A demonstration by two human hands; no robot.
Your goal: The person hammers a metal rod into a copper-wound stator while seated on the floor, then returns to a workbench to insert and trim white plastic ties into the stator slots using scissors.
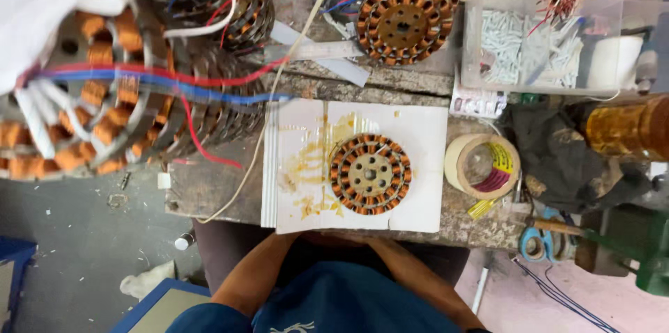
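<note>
A round motor stator (370, 173) lies flat on a white board (418, 138) that rests on a worn wooden workbench (216, 187). The stator is a ring of copper-orange wire coils wound between grey metal teeth, around a dull tan hub with a centre hole and several smaller holes. It sits slightly right of the board's middle, closer to the near edge than the far one. Amber stains streak the board just left of the stator. The board's near edge overhangs the near edge of the workbench.
</note>
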